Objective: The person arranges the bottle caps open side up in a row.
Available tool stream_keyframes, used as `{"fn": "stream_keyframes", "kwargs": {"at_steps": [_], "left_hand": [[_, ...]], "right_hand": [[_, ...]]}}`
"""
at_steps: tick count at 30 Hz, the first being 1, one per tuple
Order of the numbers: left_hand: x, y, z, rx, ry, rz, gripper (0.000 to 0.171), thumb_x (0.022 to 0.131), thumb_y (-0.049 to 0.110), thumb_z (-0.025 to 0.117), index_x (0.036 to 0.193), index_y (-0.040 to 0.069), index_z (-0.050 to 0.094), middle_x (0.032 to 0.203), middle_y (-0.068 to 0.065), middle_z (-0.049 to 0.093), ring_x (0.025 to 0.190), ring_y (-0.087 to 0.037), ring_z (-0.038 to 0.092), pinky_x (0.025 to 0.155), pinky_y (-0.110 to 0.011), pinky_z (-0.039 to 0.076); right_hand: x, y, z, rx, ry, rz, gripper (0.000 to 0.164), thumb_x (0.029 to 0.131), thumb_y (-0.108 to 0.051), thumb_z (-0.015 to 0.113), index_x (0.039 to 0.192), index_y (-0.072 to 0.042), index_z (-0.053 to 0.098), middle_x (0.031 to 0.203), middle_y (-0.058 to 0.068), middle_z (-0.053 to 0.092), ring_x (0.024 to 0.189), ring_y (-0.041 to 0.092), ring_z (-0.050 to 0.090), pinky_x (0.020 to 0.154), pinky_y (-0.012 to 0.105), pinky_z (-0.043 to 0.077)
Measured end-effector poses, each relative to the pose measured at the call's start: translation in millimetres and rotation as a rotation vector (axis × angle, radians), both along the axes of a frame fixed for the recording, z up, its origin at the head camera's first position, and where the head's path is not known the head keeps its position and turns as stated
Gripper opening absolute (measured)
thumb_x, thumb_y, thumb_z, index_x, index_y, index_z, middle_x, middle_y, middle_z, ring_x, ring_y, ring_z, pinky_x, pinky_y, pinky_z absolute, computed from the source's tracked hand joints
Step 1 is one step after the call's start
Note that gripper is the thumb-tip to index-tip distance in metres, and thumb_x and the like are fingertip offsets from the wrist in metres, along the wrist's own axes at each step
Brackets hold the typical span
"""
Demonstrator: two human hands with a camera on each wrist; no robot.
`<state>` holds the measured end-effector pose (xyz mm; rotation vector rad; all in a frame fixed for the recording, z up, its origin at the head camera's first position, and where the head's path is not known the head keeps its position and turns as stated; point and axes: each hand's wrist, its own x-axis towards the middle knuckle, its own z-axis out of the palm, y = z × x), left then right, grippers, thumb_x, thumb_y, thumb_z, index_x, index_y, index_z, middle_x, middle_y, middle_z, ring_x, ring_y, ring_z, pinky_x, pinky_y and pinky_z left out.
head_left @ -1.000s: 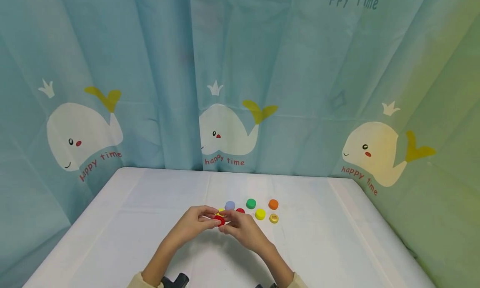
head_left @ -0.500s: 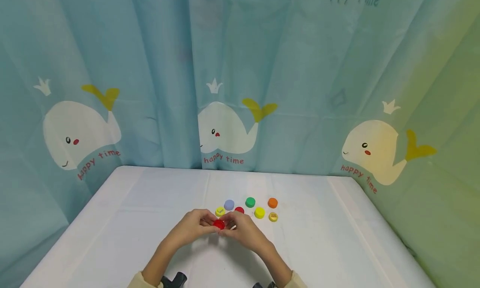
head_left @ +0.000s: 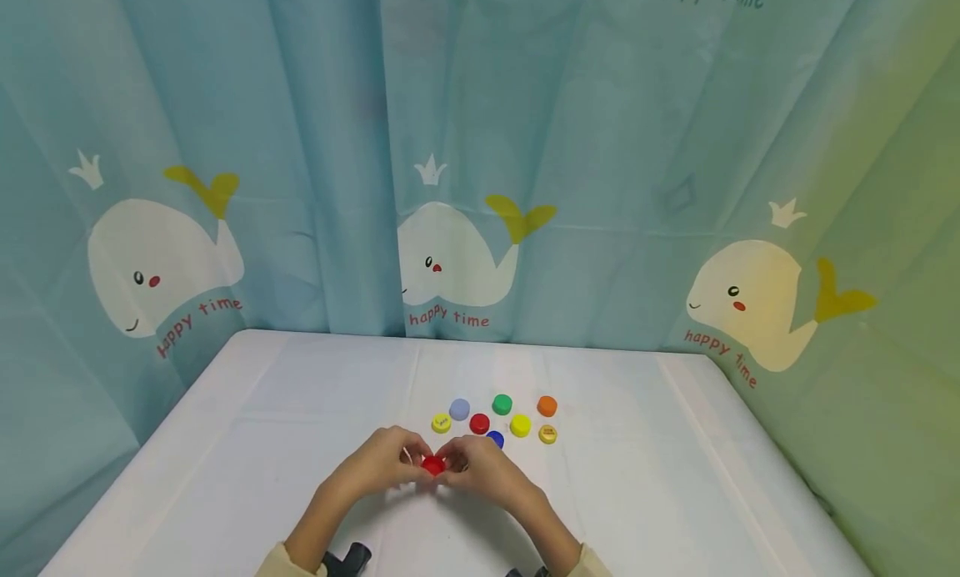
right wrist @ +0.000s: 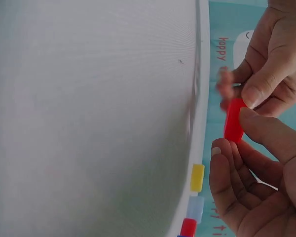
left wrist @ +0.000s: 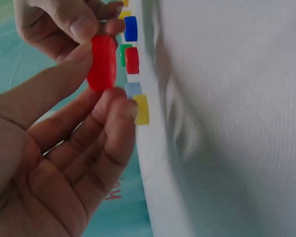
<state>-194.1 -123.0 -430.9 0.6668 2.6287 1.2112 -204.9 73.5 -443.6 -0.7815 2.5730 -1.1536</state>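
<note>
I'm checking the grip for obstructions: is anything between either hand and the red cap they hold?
Nothing visible is: the left hand and right hand both touch the held red cap directly.

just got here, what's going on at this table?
A person's left hand and right hand jointly pinch a bright red bottle cap, held up off the white table. Eight others lie loosely grouped beyond the hands: light blue cap, green cap, orange cap, printed yellow cap, darker red cap, bright yellow cap, gold cap, and dark blue cap, the last partly hidden behind the right hand in the head view.
</note>
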Motion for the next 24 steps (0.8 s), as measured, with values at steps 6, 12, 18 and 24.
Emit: {"fn": "stream_keyframes", "kwargs": {"at_steps": [6, 12, 18, 24], "left_hand": [[1.9, -1.1, 0.4, -0.007, -0.064, -0.046, 0.021, 0.076, 0.011, 0.078, 0.093, 0.002, 0.068, 0.065, 0.003, 0.056, 0.055, -0.011, 0.051, 0.05, -0.022, 0.044], [3.2, -1.0, -1.4, 0.002, -0.107, -0.078, 0.02, 0.076, 0.007, 0.077, 0.091, 0.002, 0.066, 0.062, 0.003, 0.058, 0.052, -0.012, 0.053, 0.047, -0.022, 0.044], [5.3, 0.3, -0.4, -0.022, -0.139, -0.091, 0.019, 0.075, 0.007, 0.078, 0.088, 0.004, 0.065, 0.06, 0.002, 0.058, 0.05, -0.01, 0.051, 0.047, -0.022, 0.042], [6.2, 1.3, -0.6, -0.079, -0.179, -0.081, 0.021, 0.075, 0.008, 0.078, 0.089, 0.006, 0.063, 0.059, 0.002, 0.056, 0.05, -0.009, 0.05, 0.048, -0.021, 0.04]], "right_hand": [[3.3, -2.4, -0.8, 0.019, -0.029, 0.018, 0.019, 0.079, -0.009, 0.076, 0.095, -0.007, 0.068, 0.072, -0.012, 0.059, 0.065, 0.003, 0.055, 0.065, 0.016, 0.048], [4.9, -1.7, -2.3, 0.039, -0.065, 0.028, 0.019, 0.078, -0.011, 0.077, 0.095, -0.008, 0.067, 0.07, -0.01, 0.058, 0.063, 0.005, 0.053, 0.063, 0.017, 0.048], [5.6, -2.6, -4.0, 0.059, -0.121, 0.035, 0.019, 0.078, -0.009, 0.076, 0.095, -0.008, 0.068, 0.07, -0.009, 0.059, 0.064, 0.006, 0.055, 0.063, 0.017, 0.049], [6.7, -3.1, -3.8, 0.078, -0.112, 0.063, 0.019, 0.078, -0.008, 0.076, 0.096, -0.006, 0.068, 0.071, -0.01, 0.06, 0.064, 0.005, 0.055, 0.064, 0.016, 0.048]]}}
